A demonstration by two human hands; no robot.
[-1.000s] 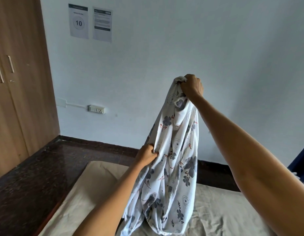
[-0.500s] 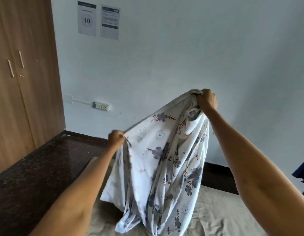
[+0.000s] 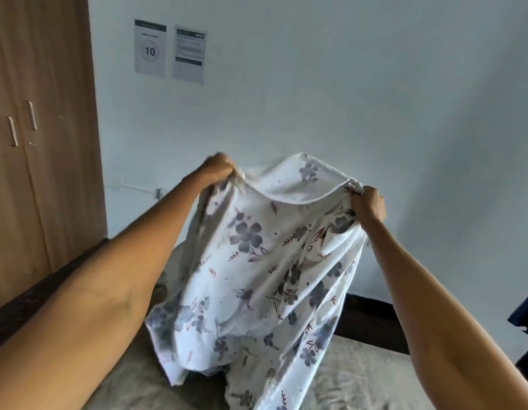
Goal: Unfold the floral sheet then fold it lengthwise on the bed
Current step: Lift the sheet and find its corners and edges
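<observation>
While both hands grip its top edge, the floral sheet (image 3: 256, 261) hangs.

wall (image 3: 345, 84): pale blue, two notices (image 3: 169, 51) | wardrobe (image 3: 41, 128): wooden, left | floor (image 3: 17, 315): dark

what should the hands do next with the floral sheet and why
Probably draw the left hand and right hand farther apart. Each grips the floral sheet at its top edge, which sags between them, and the cloth hangs bunched over the bed.
</observation>
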